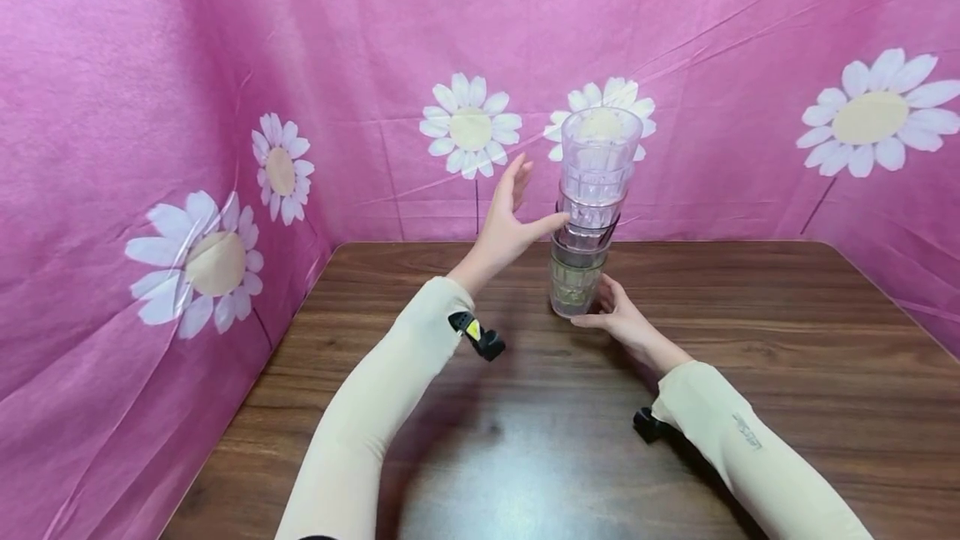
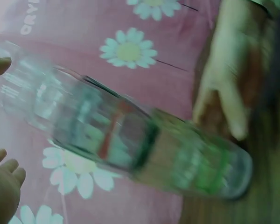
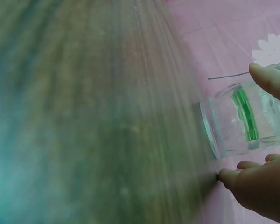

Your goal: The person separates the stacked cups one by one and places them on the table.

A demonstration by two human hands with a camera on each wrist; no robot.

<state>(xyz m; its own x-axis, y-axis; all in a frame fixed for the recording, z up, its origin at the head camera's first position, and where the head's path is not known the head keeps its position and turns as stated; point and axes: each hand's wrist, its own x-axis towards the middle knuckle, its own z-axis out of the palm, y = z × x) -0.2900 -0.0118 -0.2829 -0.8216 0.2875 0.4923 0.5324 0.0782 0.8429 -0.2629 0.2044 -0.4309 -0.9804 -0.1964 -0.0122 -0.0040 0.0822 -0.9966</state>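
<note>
A tall stack of several nested clear glasses (image 1: 597, 182) stands upright toward the back of the table. The lowest glass (image 1: 574, 283) shows a green tint. My left hand (image 1: 513, 223) is beside the upper half, its fingers straight and spread and the thumb tip right at the glass. In the left wrist view, the left fingers (image 2: 9, 175) stand away from the stack. Low down at the base, my right hand (image 1: 626, 319) has thumb and fingers parted around the bottom glass. The right wrist view shows right fingers (image 3: 231, 179) apart from that glass (image 3: 231, 123).
The brown wooden table (image 1: 495, 432) reaches back to a pink cloth (image 1: 360, 48) with large white daisies, which hangs behind and at both sides. The table's back edge lies just beyond the stack. Black straps with small devices (image 1: 480, 338) sit on both sleeved wrists.
</note>
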